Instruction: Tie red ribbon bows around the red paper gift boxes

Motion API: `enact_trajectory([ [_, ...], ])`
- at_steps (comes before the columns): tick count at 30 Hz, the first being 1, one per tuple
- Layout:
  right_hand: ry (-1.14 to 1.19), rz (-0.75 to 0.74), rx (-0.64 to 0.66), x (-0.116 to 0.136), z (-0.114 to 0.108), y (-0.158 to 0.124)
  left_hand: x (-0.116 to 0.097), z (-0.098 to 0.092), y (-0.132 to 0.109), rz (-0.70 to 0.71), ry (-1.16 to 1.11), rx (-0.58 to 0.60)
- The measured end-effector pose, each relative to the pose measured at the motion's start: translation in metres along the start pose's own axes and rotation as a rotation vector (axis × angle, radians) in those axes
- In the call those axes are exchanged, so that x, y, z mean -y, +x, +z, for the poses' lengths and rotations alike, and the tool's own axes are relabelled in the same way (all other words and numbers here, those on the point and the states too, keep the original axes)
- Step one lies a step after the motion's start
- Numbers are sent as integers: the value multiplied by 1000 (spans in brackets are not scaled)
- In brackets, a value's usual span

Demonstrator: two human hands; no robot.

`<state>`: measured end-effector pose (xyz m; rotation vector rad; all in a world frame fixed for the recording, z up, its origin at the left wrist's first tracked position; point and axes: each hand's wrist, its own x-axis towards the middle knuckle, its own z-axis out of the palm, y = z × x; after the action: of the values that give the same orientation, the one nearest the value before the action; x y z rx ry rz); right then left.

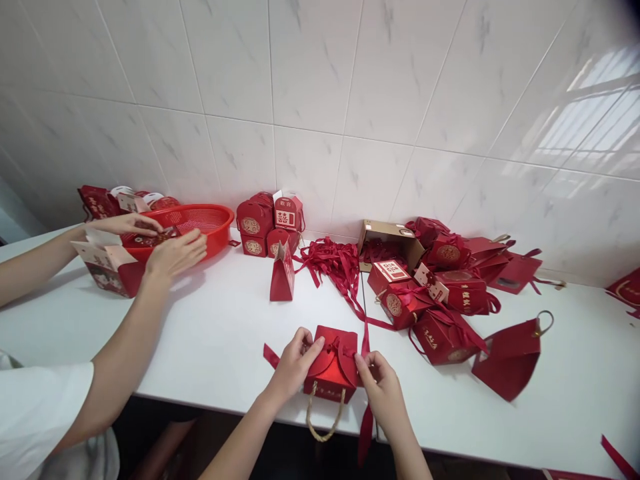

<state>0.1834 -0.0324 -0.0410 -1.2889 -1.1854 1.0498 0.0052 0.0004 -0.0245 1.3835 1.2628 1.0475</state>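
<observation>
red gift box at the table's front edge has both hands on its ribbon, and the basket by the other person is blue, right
No: the head view shows that basket is red, not blue. The rest holds: left hand and right hand on the ribbon of the red gift box.

Double-happiness sign 囍 on white label of red gift box [289,215]

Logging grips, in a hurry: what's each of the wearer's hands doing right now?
Left hand: closed on the red gift box, fingertips at its top flap.
Right hand: closed, pinching the red ribbon at the box's right edge.
</observation>
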Motion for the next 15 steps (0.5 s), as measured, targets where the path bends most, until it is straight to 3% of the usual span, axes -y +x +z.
enact_trajectory([
  [5, 175, 81, 43, 5, -15, 8, 2, -17, 0, -21, 24, 2],
  [9, 107, -2, 37, 9, -29, 13, 0, -30, 5, -42, 11, -4],
  [15, -26, -43, 85, 2, -31, 20, 3, -29, 5, -94, -24, 63],
])
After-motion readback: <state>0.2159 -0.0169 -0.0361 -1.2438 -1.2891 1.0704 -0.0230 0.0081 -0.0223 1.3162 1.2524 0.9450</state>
